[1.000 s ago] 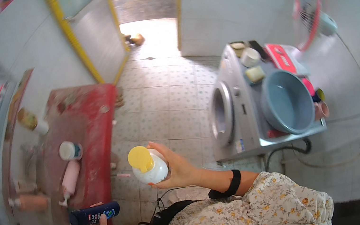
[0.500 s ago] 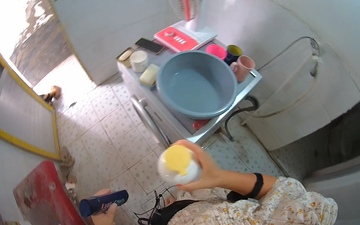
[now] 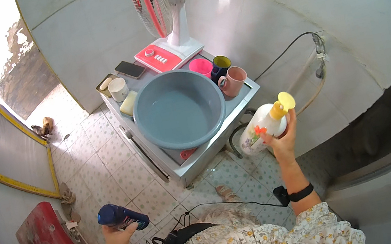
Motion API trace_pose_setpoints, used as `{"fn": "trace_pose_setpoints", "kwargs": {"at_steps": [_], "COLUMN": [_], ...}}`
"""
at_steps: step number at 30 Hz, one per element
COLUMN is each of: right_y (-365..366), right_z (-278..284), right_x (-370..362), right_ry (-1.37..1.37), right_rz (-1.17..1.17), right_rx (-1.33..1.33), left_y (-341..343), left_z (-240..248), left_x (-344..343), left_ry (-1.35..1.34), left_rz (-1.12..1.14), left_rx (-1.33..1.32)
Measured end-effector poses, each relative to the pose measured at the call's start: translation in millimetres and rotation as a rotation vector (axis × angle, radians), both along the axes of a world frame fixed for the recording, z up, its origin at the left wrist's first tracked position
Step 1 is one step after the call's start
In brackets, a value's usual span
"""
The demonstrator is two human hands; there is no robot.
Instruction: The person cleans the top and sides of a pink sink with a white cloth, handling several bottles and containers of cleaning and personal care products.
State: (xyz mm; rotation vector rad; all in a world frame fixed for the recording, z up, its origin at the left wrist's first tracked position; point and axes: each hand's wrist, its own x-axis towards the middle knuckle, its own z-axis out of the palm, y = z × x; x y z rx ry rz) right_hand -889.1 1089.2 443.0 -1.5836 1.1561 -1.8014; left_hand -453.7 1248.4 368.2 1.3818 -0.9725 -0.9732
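right hand (image 3: 282, 140) holds white pump bottle (image 3: 262, 128)

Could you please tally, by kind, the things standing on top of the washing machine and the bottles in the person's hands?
Basins: 1, the grey-blue basin
Cups: 4, pink cup, dark cup, magenta cup, white cup
Fans: 1, the fan
Phones: 1, the phone
Bottles: 2, white bottle in right hand, blue bottle in left hand
Total: 9
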Motion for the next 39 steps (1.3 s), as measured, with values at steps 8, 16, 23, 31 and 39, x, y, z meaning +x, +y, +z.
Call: {"fn": "trace_pose_setpoints", "kwargs": {"at_steps": [8,16,23,31,39], "right_y": [-122,-214,-256,-283,-280], "right_z": [-5,-16,-33,-49,-49], "right_x": [-91,-128,-134,-142,-135], "right_ry": [0.002,0.055,0.084,0.162,0.175], "right_rz": [0.029,0.156,0.249,0.304,0.336], "right_rx": [0.029,0.069,0.046,0.013,-0.007], "left_y": [-71,-193,-261,-316,-352], "left_z": [61,92,30,-24,-57], "left_x": [-121,-258,-339,-371,-381], "left_ry": [-0.057,-0.441,0.149,-0.078,0.101], "left_rz": [-0.143,-0.361,-0.296,-0.155,-0.043], "left_rx": [-0.064,-0.22,0.13,0.03,0.084]}}
